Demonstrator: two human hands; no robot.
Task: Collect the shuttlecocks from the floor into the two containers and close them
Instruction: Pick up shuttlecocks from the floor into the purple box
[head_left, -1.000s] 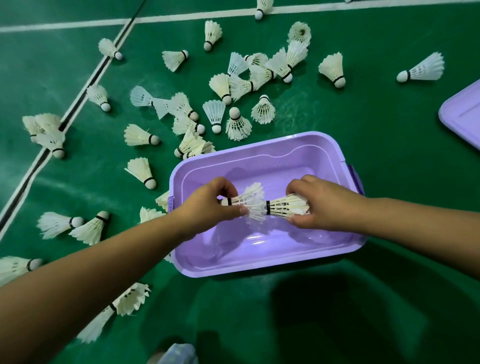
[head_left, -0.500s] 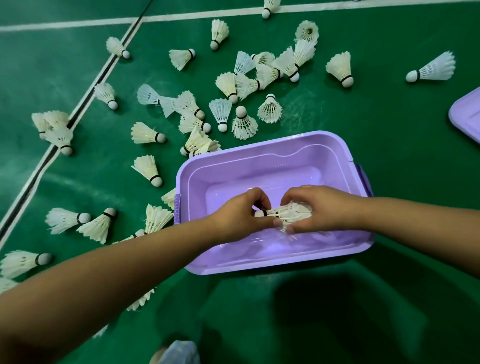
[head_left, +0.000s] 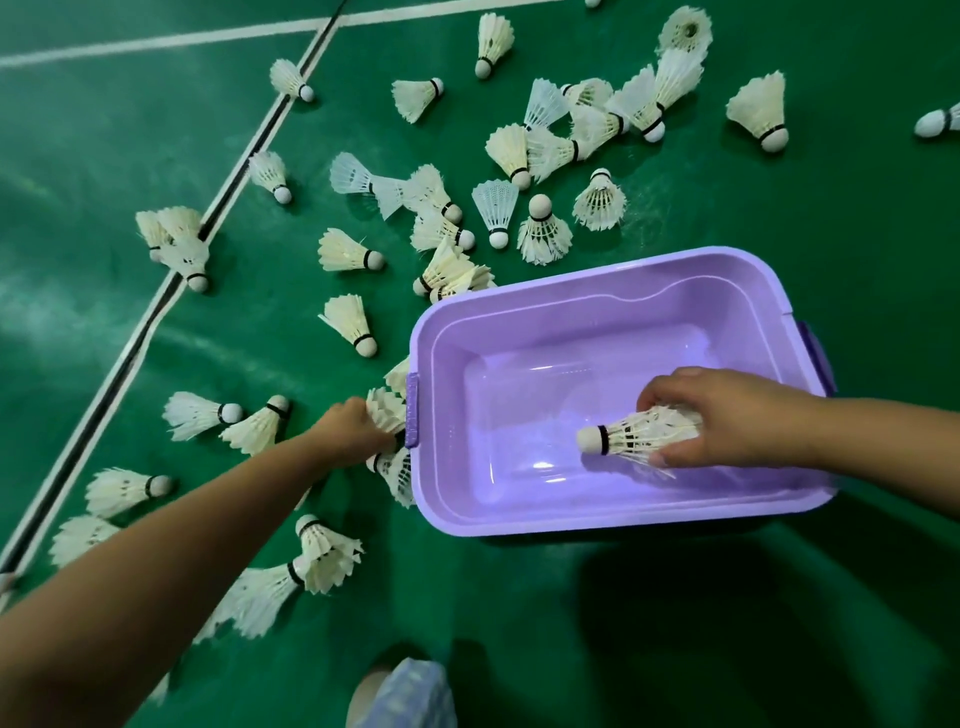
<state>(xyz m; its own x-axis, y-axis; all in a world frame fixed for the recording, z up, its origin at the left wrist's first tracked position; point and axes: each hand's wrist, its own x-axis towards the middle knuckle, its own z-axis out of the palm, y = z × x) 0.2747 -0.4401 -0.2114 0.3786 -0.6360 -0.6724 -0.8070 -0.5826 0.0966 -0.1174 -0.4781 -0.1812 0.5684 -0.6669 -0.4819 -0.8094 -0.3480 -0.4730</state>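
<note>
The purple container (head_left: 545, 332) sits open on the green court floor (head_left: 779, 234), slightly right of centre in the head view. Inside it, at about 4 o'clock from the container's middle, lies a stacked shuttlecock (head_left: 631, 435) on its side, cork pointing toward 9 o'clock and feathers toward 3 o'clock.

The right hand (head_left: 727, 415) reaches in over the container's right rim. Its grip is closed around the feather end of the stacked shuttlecock: fingers curled over the top, thumb underneath.

The left hand (head_left: 353, 423) is outside the container, at 9 o'clock from it, just beside the darker purple latch (head_left: 411, 410) on the left wall. Its grip is closed on the feathers of a floor shuttlecock (head_left: 385, 413) that touches the container wall (the fingers themselves are mostly hidden behind the back of the hand).

Loose shuttlecocks are scattered over the floor from 7 o'clock round to 1 o'clock of the container. The thickest cluster (head_left: 597, 119) lies at 12 o'clock. A pair (head_left: 228, 421) lies at 9 o'clock, beyond the left hand, and two nested ones (head_left: 311, 561) lie at 7 o'clock under the left forearm.

A white court line with a dark seam (head_left: 171, 291) runs diagonally at 10 o'clock. A patch of light patterned fabric (head_left: 410, 691) shows at the bottom edge.
</note>
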